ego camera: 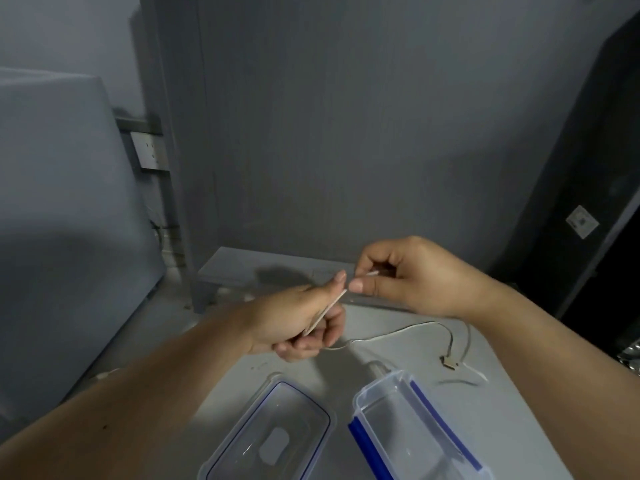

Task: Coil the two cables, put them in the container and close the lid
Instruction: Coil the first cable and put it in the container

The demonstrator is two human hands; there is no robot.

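Your left hand [298,323] curls its fingers around the folded strands of a white cable [388,336], while your right hand [412,275] pinches the same cable between thumb and forefinger just beside it. The cable's tail trails over the table [519,427] to a plug near the open container [408,434]; the lid [273,438] lies beside it. Keep loops even and feed the slack steadily.

Clear plastic lid with blue seal [277,434]: cut off by bottom edge. Clear rectangular container with blue clips [415,434]: likewise. Thin white cable [391,335]: one stretch hidden inside left hand [294,320].
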